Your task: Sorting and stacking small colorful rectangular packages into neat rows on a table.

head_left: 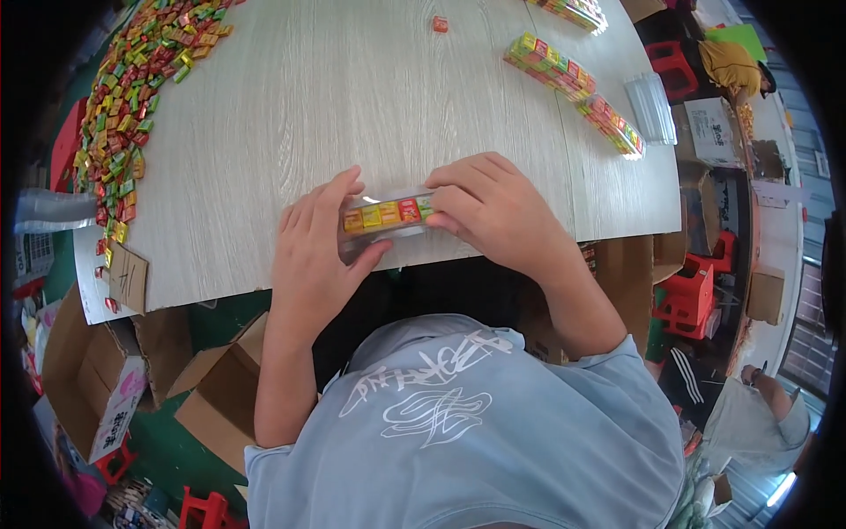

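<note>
Near the table's front edge lies a narrow clear plastic box (407, 232), held level between both hands. Inside it a row of small wrapped candies (388, 214) shows yellow, red and green wrappers. My left hand (310, 242) grips the box's left end, thumb on the near side and fingers on the far side. At the other end my right hand (493, 204) is closed, its bent fingers and thumb pressed around the box by a green candy. The fingers hide that end, so I cannot tell whether a loose candy is in them.
Loose wrapped candies (132, 115) are heaped along the left side. Filled clear packs (551, 66) and stacked empty clear boxes (650, 108) lie at the right. A single red candy (440, 25) sits far off. Cardboard boxes (225, 392) stand below the table; co-workers are at the right.
</note>
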Demonstrator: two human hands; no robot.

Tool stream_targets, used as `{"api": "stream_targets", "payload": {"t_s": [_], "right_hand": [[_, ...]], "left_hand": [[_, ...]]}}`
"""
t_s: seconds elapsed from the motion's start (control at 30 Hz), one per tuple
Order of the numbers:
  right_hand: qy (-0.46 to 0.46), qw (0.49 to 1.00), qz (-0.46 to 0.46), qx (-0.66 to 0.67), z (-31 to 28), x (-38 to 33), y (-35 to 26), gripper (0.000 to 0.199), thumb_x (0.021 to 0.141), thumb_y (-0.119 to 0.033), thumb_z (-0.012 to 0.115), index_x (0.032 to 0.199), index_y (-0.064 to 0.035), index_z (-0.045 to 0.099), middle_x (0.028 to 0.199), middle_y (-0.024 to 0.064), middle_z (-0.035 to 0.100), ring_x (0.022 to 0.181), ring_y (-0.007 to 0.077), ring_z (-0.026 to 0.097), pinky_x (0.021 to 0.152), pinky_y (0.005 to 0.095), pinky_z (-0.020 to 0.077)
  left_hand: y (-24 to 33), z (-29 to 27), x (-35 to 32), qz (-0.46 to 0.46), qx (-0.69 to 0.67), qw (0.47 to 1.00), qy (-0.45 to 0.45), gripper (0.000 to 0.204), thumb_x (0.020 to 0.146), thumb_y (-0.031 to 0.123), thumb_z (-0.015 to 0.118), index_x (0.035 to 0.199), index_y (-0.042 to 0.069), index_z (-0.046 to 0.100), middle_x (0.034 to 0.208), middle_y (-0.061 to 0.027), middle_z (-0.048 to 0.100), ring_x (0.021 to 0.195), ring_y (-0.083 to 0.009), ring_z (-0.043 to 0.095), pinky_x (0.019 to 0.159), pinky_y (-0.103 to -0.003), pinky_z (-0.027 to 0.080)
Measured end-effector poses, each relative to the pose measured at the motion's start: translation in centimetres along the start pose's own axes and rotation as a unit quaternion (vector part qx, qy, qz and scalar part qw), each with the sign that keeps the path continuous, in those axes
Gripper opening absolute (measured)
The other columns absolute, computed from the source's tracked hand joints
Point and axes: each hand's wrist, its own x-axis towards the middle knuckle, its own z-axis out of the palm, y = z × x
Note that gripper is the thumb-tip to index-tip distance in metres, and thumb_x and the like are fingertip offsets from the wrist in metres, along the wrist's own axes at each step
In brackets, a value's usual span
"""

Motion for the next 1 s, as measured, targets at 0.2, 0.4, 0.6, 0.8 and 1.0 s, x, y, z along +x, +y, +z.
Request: {"api": "stream_targets", "payload": {"t_s": [0.2,0.4,0.6,0.8,1.0], "right_hand": [[0.027,0.998,0.038,-0.032,-3.3,-3.2,1.6,0.021,0.085,-0.018,0.079,0.096,-0.0077,0.065,0.116,0.0100,0.069,0.106,0.0324,0.066,0.093,0.0421,0.0521],[0.146,0.947,0.223,-0.180,-9.6,-11.9,7.7,0.013,0.092,-0.002,0.071,0.105,-0.0037,0.069,0.122,0.0157,0.068,0.114,0.0335,0.064,0.099,0.0419,0.0500],[0.185,0.924,0.270,-0.199,-12.4,-15.7,14.8,0.014,0.100,-0.008,0.064,0.112,-0.0011,0.068,0.123,0.0142,0.068,0.114,0.0326,0.064,0.099,0.0409,0.0501],[0.142,0.937,0.252,-0.196,-10.8,-16.1,17.7,0.020,0.099,-0.014,0.068,0.117,-0.0038,0.067,0.130,0.0108,0.066,0.116,0.0319,0.063,0.099,0.0412,0.0508],[0.160,0.928,0.248,-0.226,-9.9,-15.7,18.0,0.027,0.096,-0.022,0.074,0.117,-0.0061,0.066,0.134,0.0087,0.064,0.117,0.0317,0.063,0.101,0.0425,0.0494]], "left_hand": [[-0.2,0.3,-0.1,0.007,0.038,0.999,0.013,0.078,0.080,0.019,0.086,0.149,0.007,0.050,0.137,-0.0143,0.063,0.128,-0.0346,0.058,0.111,-0.047,0.041],[0.5,-1.0,0.5,0.003,0.050,0.999,-0.006,0.069,0.088,0.027,0.077,0.147,0.003,0.050,0.146,-0.0228,0.053,0.139,-0.0420,0.048,0.116,-0.050,0.037],[0.3,-1.3,0.8,-0.007,0.078,0.997,0.008,0.061,0.096,0.030,0.068,0.146,0.000,0.052,0.144,-0.0209,0.054,0.138,-0.0412,0.046,0.117,-0.048,0.035],[2.9,-1.9,3.0,0.017,0.148,0.988,0.040,0.053,0.099,0.029,0.065,0.142,0.000,0.054,0.139,-0.0189,0.058,0.131,-0.0388,0.050,0.115,-0.048,0.036],[5.4,-0.1,7.6,0.094,0.185,0.978,-0.002,0.050,0.095,0.025,0.069,0.137,0.002,0.058,0.135,-0.0174,0.060,0.126,-0.0379,0.053,0.110,-0.047,0.038]]}}
